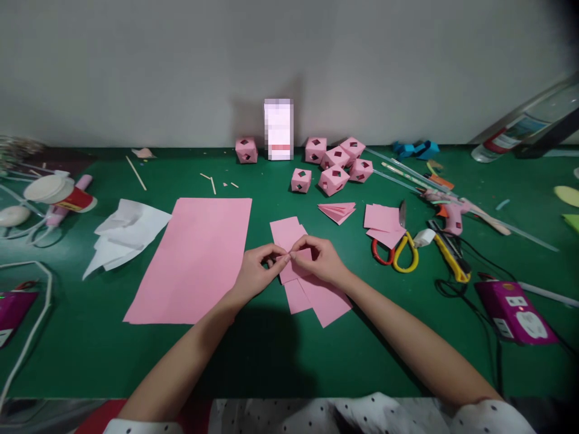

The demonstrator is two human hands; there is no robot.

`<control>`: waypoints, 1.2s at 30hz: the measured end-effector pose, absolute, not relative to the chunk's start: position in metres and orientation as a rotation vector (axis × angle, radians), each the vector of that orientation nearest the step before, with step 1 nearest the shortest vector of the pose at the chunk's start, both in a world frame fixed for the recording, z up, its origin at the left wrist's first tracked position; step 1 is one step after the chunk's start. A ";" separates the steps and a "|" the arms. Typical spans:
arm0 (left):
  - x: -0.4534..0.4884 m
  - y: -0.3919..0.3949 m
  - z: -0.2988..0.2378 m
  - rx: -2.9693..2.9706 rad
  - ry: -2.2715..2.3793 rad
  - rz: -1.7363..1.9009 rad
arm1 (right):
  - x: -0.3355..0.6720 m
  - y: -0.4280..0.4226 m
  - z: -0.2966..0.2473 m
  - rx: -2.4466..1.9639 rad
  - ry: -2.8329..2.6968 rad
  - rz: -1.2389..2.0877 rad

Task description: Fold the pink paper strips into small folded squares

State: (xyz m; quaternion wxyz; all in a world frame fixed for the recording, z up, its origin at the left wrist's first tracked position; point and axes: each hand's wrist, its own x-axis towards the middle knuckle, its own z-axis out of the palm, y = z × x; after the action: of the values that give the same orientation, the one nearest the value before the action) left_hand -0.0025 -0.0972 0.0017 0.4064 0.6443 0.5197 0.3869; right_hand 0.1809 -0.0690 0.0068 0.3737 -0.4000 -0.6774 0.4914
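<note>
Both my hands meet over a loose pile of pink paper strips [332, 301] in the middle of the green table. A small piece of pink paper [304, 258] is pinched between them. My left hand [260, 268] grips its left edge with thumb and fingertips. My right hand [323, 258] pinches it from the other side, fingers curled over it. Fingertips hide part of the piece, so its folds are hard to make out. Left of the hands lies a large pink paper sheet [194, 253]. Beyond them are folded pink triangles [338, 211] and pink paper squares [382, 218].
Several pink paper cubes with cut-out holes [335, 179] sit near the wall beside a propped phone [278, 129]. On the right lie scissors [406, 253], a cutter [456, 265], a glue gun [452, 214] and a purple power box [515, 310]. Crumpled white paper [126, 235] and a paper cup [61, 191] are left.
</note>
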 end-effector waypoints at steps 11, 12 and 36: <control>-0.003 -0.098 0.002 1.668 1.335 0.983 | 0.179 -0.069 0.003 -1.125 -1.732 1.181; -0.004 -0.098 0.002 1.660 1.342 0.990 | 0.180 -0.069 0.002 -1.144 -1.708 1.184; -0.013 -0.095 0.000 1.463 1.387 1.104 | 0.185 -0.065 -0.006 -1.074 -1.540 1.372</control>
State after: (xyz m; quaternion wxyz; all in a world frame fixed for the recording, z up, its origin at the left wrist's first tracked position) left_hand -0.0127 -0.0948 0.0001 0.4090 0.5807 0.5507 0.4384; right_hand 0.1848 -0.0655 -0.0058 0.3969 -0.4239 -0.6080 0.5414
